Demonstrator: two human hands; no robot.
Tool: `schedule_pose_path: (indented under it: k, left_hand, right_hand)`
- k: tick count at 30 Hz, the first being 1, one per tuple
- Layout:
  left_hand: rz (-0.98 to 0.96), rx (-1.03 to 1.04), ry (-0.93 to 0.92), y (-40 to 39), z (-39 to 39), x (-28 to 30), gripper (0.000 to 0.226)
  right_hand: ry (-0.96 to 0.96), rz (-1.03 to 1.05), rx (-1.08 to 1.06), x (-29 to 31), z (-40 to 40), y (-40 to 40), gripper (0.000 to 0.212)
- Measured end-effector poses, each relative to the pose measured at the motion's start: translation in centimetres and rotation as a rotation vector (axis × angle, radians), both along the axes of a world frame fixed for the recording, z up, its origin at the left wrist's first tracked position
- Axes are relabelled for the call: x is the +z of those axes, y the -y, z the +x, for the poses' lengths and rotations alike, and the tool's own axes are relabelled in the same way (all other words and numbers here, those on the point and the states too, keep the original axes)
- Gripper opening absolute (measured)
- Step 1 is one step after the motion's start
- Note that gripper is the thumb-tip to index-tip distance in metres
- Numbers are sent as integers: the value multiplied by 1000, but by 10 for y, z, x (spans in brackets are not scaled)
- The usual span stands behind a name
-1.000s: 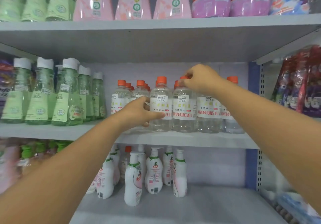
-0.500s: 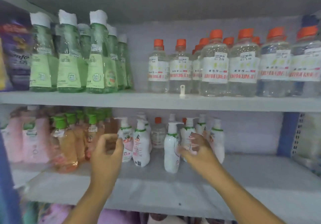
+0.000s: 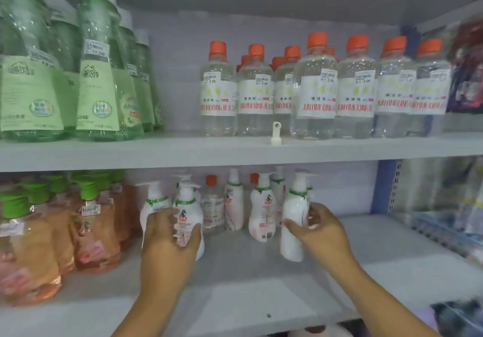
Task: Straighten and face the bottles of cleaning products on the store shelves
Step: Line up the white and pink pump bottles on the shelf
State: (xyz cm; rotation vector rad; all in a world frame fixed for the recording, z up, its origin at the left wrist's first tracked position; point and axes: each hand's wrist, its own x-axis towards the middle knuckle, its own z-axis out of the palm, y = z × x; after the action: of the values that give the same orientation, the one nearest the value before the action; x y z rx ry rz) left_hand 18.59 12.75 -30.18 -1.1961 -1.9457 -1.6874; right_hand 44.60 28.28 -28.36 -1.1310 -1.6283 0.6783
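On the lower shelf [image 3: 261,284] stand several white pump bottles with green neck bands. My left hand [image 3: 171,237] grips the front-left pump bottle [image 3: 188,206], whose pink label faces me. My right hand [image 3: 317,228] grips another white pump bottle [image 3: 294,211] further right; its plain white side faces me. Between them stand more pump bottles [image 3: 262,213] and a clear orange-capped bottle [image 3: 212,210], set further back.
Orange-pink bottles with green caps [image 3: 91,227] crowd the lower shelf's left. The upper shelf [image 3: 235,151] carries green bottles [image 3: 99,75], clear orange-capped bottles [image 3: 316,88] and a small white clip [image 3: 276,132] at its edge. A blue upright [image 3: 383,185] bounds the right side.
My view and both hands dropped from the orange-capped bottles on the upper shelf to the lower shelf. Each hand has now taken hold of a white pump bottle.
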Motion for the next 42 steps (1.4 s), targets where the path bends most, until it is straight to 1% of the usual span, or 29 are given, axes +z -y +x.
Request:
schedule_pose_path:
  k: [2, 4, 6, 8, 10, 12, 15, 16, 17, 18, 19, 20, 21, 22, 23, 25, 26, 27, 29, 31, 33, 35, 36, 37, 38, 39, 40, 41, 42]
  left_hand:
    - [13, -171, 71, -7, 20, 7, 30]
    - [-81, -309, 180, -25, 39, 11, 24]
    - [-242, -369, 301, -53, 53, 8, 22]
    - [-399, -347, 361, -81, 63, 7, 46]
    - [-465, -301, 332, -109, 71, 5, 66]
    - [-424, -320, 305, -131, 79, 4, 67]
    - [-351, -337, 333, -152, 93, 4, 51]
    - [-327, -332, 358, -155, 96, 5, 46]
    - [-305, -332, 375, -154, 100, 6, 43]
    - [-296, -328, 375, -151, 103, 6, 43]
    - [-302, -310, 353, -143, 104, 6, 43]
    - [-311, -283, 339, -131, 104, 5, 43]
    - [-300, -255, 345, -114, 102, 3, 41]
    - [-262, -236, 359, -94, 98, 2, 40]
    - [-221, -205, 361, -71, 92, 2, 39]
    - [-178, -79, 323, -23, 75, 1, 39]
    - [-186, 1, 304, 0, 65, 1, 39]
    - [-196, 79, 300, 19, 55, 1, 41]
    - [-215, 216, 316, 50, 32, -3, 52]
    - [-231, 292, 312, 60, 16, -10, 57]
    - [-234, 325, 308, 64, 3, -11, 56]
    - [-236, 312, 326, 66, -1, -8, 55]
    - [-227, 342, 334, 67, 1, -8, 57]
    - [-184, 400, 292, 67, 3, -10, 58]
    - [-101, 448, 186, 67, 11, -12, 56]
    - [9, 440, 38, 65, 24, -11, 50]
    - [114, 351, -75, 60, 40, -10, 40]
    - [169, 181, -122, 50, 55, -6, 30]
    - [169, 15, -123, 37, 66, -1, 18]
  right_hand:
    - [29, 26, -71, 3, 32, -17, 40]
    - [69, 26, -140, 3, 53, -35, 39]
    - [84, 17, -158, -4, 62, -50, 35]
    - [62, 0, -145, -10, 67, -62, 32]
    - [23, 10, -120, -17, 70, -75, 28]
    - [17, 26, -102, -22, 74, -88, 27]
    - [27, -11, -48, -24, 78, -100, 33]
    - [30, -34, -27, -21, 79, -100, 41]
    - [44, -43, -44, -17, 81, -97, 55]
    - [53, -17, -99, -13, 84, -92, 69]
    - [47, 80, -153, -11, 85, -86, 75]
    - [22, 242, -164, -11, 84, -76, 69]
    - [16, 385, -129, -13, 79, -66, 57]
    - [25, 463, -49, -16, 70, -56, 47]
    - [28, 456, 57, -17, 58, -49, 39]
    - [-4, 279, 251, -14, 24, -44, 31]
    - [-8, 182, 307, -10, 6, -46, 29]
    - [11, 122, 327, -5, -11, -50, 27]
    - [46, 107, 341, 4, -47, -59, 29]
    - [95, 70, 319, 13, -75, -71, 42]
    - [211, 20, 215, 20, -99, -81, 56]
    - [432, 64, 37, 25, -116, -84, 55]
    - [493, 85, -34, 27, -122, -84, 53]
    - [516, 90, -72, 29, -128, -84, 51]
    - [524, 85, -90, 30, -133, -85, 49]
    - [535, 83, -97, 30, -137, -87, 47]
    - [556, 80, -98, 32, -139, -88, 46]
    - [574, 78, -96, 35, -138, -89, 45]
    - [583, 73, -91, 37, -136, -88, 45]
